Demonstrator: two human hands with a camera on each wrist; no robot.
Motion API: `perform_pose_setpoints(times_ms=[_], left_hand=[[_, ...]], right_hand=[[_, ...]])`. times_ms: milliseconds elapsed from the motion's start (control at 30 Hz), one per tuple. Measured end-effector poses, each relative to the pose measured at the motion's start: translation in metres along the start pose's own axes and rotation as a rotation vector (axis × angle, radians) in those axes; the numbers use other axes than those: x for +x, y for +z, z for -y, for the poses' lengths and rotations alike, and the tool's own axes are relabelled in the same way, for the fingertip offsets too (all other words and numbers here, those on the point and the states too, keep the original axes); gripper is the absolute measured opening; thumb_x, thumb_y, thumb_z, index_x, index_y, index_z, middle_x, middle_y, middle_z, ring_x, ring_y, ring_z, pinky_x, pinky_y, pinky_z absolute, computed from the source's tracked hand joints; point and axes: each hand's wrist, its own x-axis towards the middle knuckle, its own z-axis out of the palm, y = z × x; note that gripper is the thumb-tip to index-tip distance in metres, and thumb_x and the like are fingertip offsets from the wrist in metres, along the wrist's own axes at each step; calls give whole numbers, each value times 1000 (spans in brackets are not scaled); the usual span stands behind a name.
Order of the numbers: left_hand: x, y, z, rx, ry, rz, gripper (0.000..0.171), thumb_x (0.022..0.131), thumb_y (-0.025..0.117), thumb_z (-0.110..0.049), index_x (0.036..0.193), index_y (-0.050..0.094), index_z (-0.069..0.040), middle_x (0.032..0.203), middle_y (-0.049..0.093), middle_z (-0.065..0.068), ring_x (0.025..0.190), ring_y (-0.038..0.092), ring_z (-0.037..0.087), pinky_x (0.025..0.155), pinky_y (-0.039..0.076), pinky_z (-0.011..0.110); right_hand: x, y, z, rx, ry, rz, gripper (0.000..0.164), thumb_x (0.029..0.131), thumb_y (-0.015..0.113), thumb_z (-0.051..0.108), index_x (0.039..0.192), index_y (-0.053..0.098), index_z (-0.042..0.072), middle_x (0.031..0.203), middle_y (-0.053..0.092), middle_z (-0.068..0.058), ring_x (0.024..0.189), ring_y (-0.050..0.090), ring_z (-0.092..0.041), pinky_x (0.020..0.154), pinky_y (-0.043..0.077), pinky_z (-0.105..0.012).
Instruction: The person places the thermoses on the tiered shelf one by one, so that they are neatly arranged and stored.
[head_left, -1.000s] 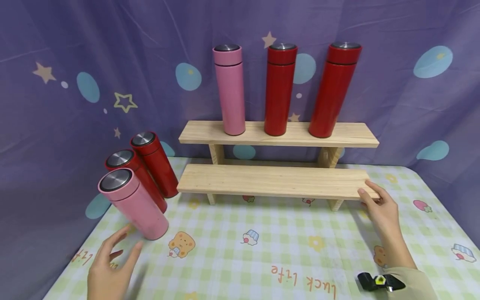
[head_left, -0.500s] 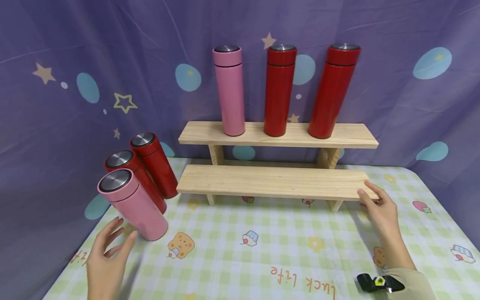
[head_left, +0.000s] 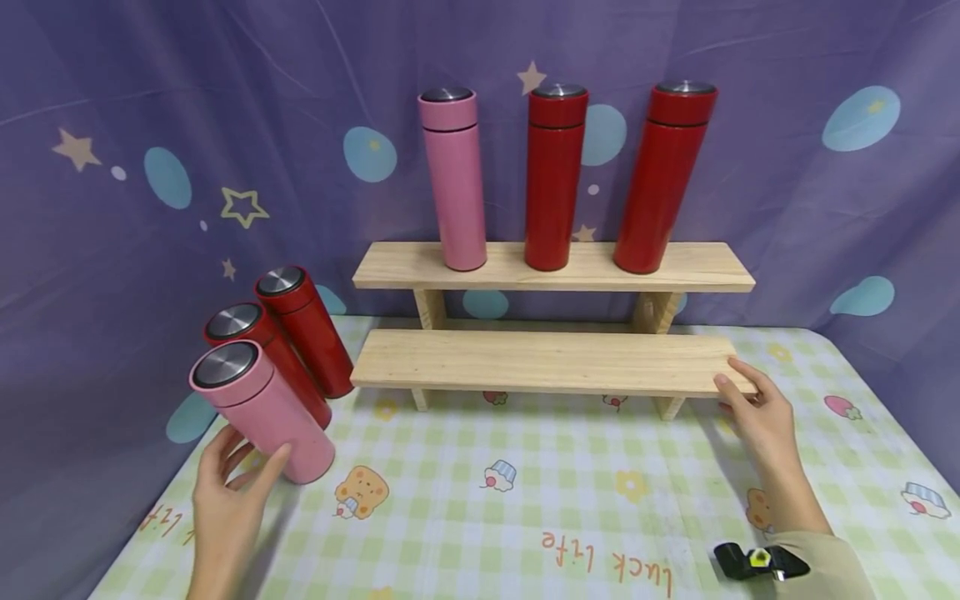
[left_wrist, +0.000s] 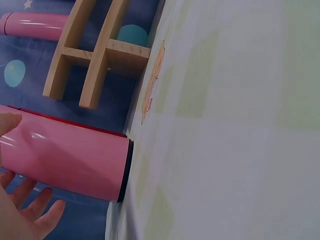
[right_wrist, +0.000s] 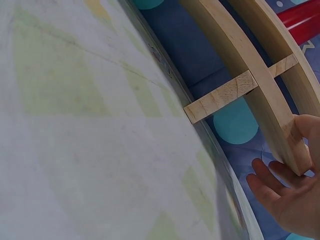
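A pink thermos bottle with a steel lid stands on the cloth at the left, in front of two red thermos bottles. My left hand is at its near side, thumb on one side and fingers on the other. In the left wrist view the spread fingers show a gap to the pink wall. At the right end of the lower board of the two-tier wooden shelf, my right hand grips the corner, thumb on one face and fingers at the other. One more pink bottle and two red ones stand on the upper board.
The checked tablecloth has printed cupcakes and lettering. A purple curtain with stars hangs right behind the table. The shelf's left end lies close to the rear red bottle.
My left hand has moved forward and right to the near pink bottle, its thumb now overlapping the lower body. My right hand stays on the shelf's end.
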Motion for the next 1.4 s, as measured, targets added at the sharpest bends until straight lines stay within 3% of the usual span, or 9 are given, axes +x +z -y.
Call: perform_pose_setpoints(times_ms=[267, 567, 867, 1100, 1400], left_hand=[[11, 10, 1, -15, -2, 24, 78, 86, 79, -14, 150, 35, -10, 135, 47, 3, 114, 48, 6, 82, 41, 10], [17, 13, 6, 45, -39, 45, 73, 84, 81, -17, 142, 38, -11, 119, 47, -7, 92, 52, 1, 73, 43, 6], [19, 15, 5, 14, -47, 12, 72, 81, 83, -17, 140, 42, -14, 117, 49, -8, 99, 51, 3, 76, 42, 6], [19, 16, 4, -13, -30, -15, 71, 79, 85, -16, 138, 47, -14, 117, 52, -5, 99, 53, 5, 76, 43, 6], [12, 16, -1, -18, 8, -35, 68, 78, 85, -12, 135, 48, -16, 116, 51, -8, 98, 53, 6, 77, 43, 6]], right_hand=[[0, -1, -1, -4, 1, -6, 69, 95, 60, 47, 153, 39, 15, 151, 31, -27, 90, 53, 8, 80, 50, -13], [2, 3, 0, -17, -4, -7, 70, 95, 60, 47, 152, 39, 12, 155, 28, -24, 90, 52, 5, 80, 51, -14], [3, 3, -2, -19, -10, -36, 68, 96, 61, 44, 151, 41, 11, 145, 38, -19, 89, 54, 5, 78, 51, -14], [1, 2, -2, -10, -7, -14, 68, 97, 59, 44, 153, 38, 11, 153, 30, -26, 89, 52, 6, 79, 51, -14], [0, 1, -1, -17, -10, -18, 68, 96, 60, 46, 152, 41, 14, 148, 36, -23, 90, 54, 6, 80, 52, -16]])
